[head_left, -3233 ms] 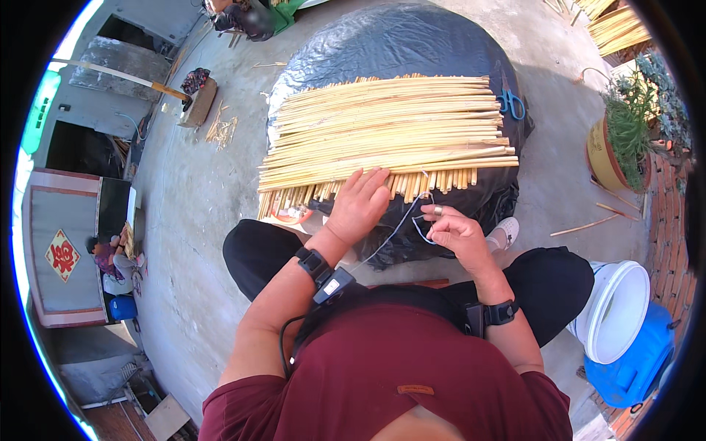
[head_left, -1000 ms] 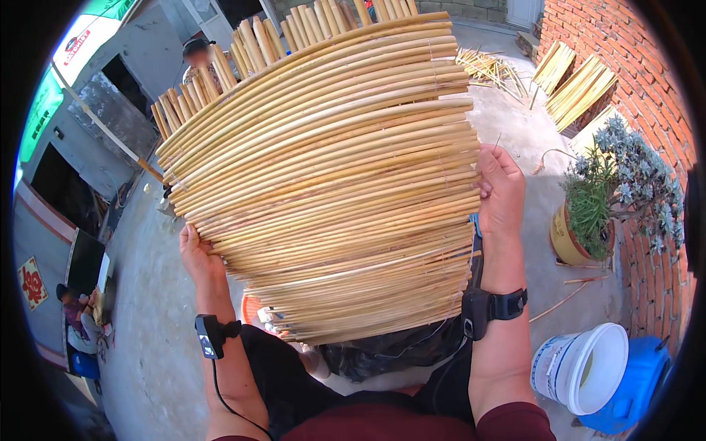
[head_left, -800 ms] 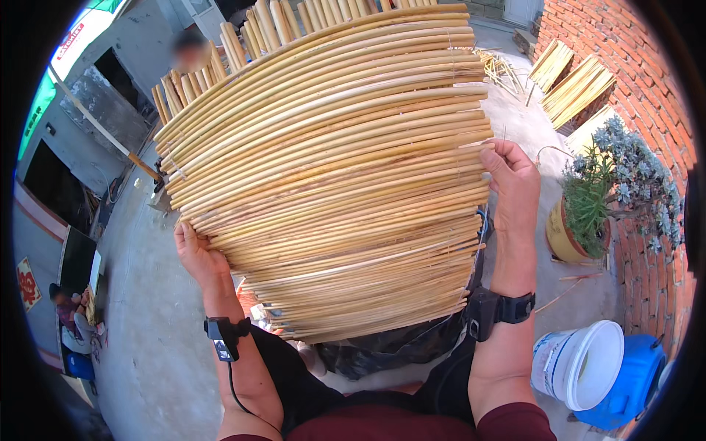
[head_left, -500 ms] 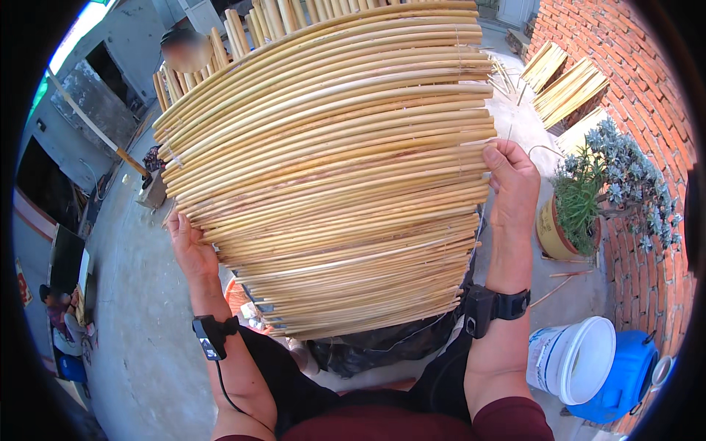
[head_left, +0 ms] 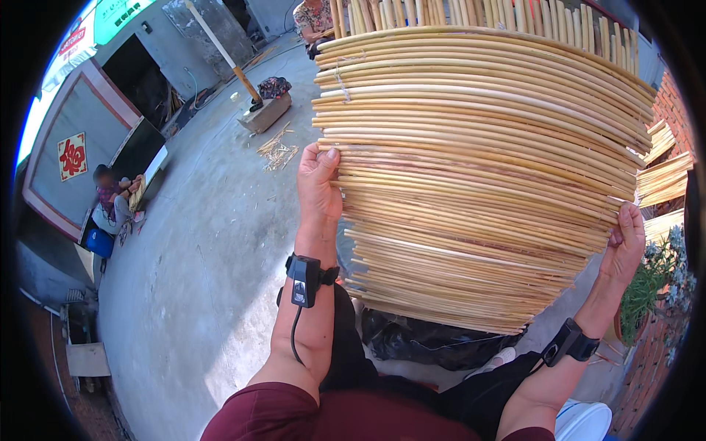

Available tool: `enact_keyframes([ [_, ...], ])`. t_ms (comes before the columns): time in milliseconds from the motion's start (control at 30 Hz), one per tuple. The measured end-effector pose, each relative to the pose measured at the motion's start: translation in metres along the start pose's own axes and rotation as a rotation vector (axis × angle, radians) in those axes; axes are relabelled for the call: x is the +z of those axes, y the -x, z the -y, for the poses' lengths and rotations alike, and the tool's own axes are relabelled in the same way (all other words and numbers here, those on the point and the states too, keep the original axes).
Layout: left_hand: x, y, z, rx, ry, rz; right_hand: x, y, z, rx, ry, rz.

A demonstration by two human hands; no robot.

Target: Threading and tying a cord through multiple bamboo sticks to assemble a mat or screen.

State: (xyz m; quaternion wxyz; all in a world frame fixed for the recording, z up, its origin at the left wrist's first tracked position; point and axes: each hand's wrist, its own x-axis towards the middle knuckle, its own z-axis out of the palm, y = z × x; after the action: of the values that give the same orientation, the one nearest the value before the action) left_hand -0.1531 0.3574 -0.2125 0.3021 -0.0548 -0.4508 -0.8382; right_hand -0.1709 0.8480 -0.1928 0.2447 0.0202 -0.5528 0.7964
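A mat of thin yellow stalks [head_left: 471, 169] bound side by side with thread spreads in front of me. It bows upward at its far part, and its near end hangs down over black plastic [head_left: 426, 342] by my knees. My left hand [head_left: 319, 184] grips its left edge, thumb on top and fingers curled beneath. On the right edge, slightly nearer to me, my right hand [head_left: 624, 242] pinches the stalk ends. White thread [head_left: 344, 84] shows at the far left edge. The mat hides most of what lies under it.
Beyond the mat stand several upright stalks [head_left: 485, 15]. A person [head_left: 312, 22] sits at the far side, another [head_left: 114, 198] at the left wall. A pole stands in a stone block [head_left: 266, 112] near scattered stalk scraps [head_left: 278, 151]. Plants [head_left: 643, 290] and a white bucket [head_left: 585, 422] are right.
My view has swung left, so the mat and both hands sit farther right in the picture. The mat's right side now tilts lower. Both hands keep hold of its edges.
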Motion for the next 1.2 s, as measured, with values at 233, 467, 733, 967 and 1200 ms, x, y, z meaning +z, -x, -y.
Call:
enact_keyframes([
  [233, 0.006, 0.011, -0.004, 0.009, 0.052, -0.028, 0.005, -0.001, -0.006, 0.027, 0.010, -0.068],
  [467, 0.000, 0.006, 0.002, 0.007, 0.047, 0.004, 0.008, 0.007, 0.003, -0.059, 0.005, -0.034],
  [733, -0.036, -0.004, -0.019, -0.308, -0.064, 0.166, 0.043, 0.023, 0.020, -0.056, 0.055, -0.045],
  [967, -0.026, -0.013, -0.036, -0.227, -0.034, 0.309, 0.043, 0.042, 0.051, -0.143, -0.026, -0.007],
  [1200, -0.025, -0.003, -0.062, 0.001, -0.055, 0.371, 0.049, 0.059, 0.079, -0.292, -0.007, -0.081],
])
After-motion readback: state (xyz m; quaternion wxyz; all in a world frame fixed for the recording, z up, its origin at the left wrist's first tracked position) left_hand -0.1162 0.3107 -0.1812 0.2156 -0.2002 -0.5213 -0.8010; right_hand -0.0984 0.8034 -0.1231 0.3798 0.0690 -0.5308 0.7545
